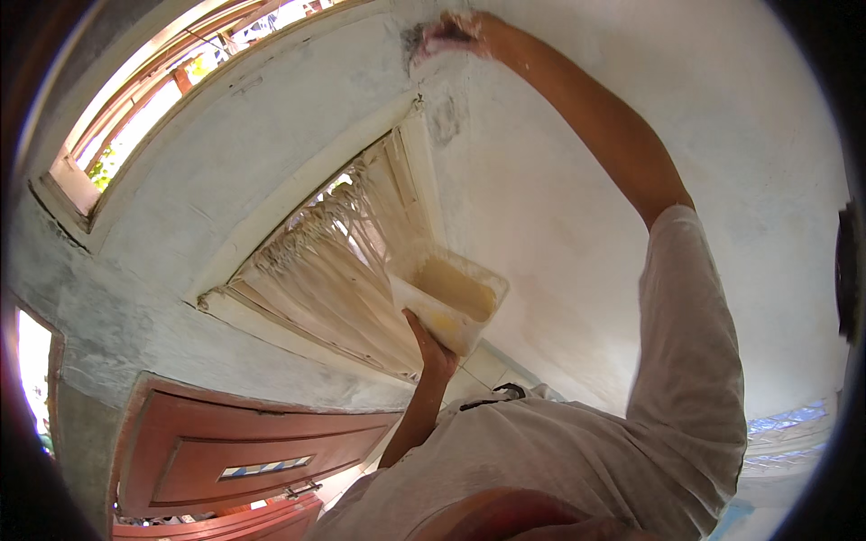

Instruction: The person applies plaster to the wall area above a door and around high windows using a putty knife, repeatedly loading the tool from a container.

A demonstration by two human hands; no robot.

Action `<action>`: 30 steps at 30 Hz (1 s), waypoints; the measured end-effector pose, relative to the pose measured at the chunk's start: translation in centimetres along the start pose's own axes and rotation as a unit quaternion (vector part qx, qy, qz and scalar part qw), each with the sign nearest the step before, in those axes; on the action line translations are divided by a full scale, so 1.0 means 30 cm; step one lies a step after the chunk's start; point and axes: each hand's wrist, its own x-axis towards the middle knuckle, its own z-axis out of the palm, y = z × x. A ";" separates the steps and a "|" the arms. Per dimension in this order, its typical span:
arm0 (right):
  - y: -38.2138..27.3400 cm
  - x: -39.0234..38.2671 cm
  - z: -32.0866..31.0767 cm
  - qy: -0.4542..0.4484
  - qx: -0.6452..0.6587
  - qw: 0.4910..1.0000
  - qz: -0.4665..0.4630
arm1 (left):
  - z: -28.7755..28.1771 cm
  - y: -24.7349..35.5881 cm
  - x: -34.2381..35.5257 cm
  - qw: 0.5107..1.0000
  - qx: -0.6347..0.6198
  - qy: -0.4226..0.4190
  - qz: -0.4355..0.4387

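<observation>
My left hand (pixel 436 352) grips a whitish rectangular plastic tub (pixel 462 334) from below, thumb against its near side. The tub is tilted, and its inside looks coated with pale beige residue. High above it, my right arm stretches up to the wall corner. There my right hand (pixel 458 38), smeared with white, is bent against the pale wall (pixel 559 261). Its fingers look curled, but whatever they hold is too small and blurred to make out. A dark grey rough patch (pixel 412 41) lies beside the fingers, with a fainter grey mark (pixel 444 119) below.
A window with a gathered beige curtain (pixel 316 261) is in the wall to the left, behind the tub. Above it runs a bright opening with a wooden frame (pixel 171 99). A reddish-brown panelled door (pixel 198 451) stands at lower left. Floor tiles (pixel 484 365) show below the tub.
</observation>
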 end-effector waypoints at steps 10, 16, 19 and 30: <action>-0.258 -0.092 -0.032 0.053 -0.126 0.964 -0.229 | -0.097 -0.002 -0.026 0.999 -0.038 -0.006 0.025; -0.225 -0.130 -0.026 0.317 -0.665 0.544 -0.401 | -0.050 -0.014 -0.014 0.998 -0.052 -0.037 0.007; -0.142 -0.057 0.158 0.262 -0.687 0.626 -0.258 | -0.052 -0.006 -0.031 0.999 -0.044 -0.008 0.003; 0.255 -0.586 0.327 0.266 -0.402 0.842 -0.242 | -0.077 -0.004 -0.009 0.998 -0.058 0.002 0.000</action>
